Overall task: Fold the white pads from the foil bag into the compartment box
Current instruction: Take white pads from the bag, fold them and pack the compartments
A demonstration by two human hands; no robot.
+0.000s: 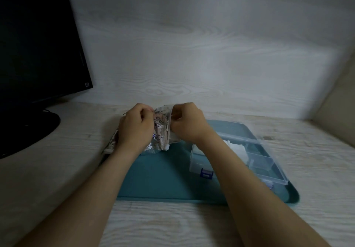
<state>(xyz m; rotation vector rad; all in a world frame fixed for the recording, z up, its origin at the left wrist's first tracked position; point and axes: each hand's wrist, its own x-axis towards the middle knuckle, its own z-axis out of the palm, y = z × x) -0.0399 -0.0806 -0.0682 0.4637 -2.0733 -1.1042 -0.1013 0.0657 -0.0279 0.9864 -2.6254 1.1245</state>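
Observation:
A crinkled silver foil bag with dark print stands between my hands at the back of the teal mat. My left hand grips the bag's left side with curled fingers. My right hand pinches the bag's right edge near its zip strip. To the right lies a clear plastic compartment box with blue latches, open. A white pad lies in one of its back compartments. My right forearm hides part of the box.
A black monitor on a round stand fills the left. A pale wood-grain wall rises behind, and a beige side panel closes the right. The mat lies on a light wood desk.

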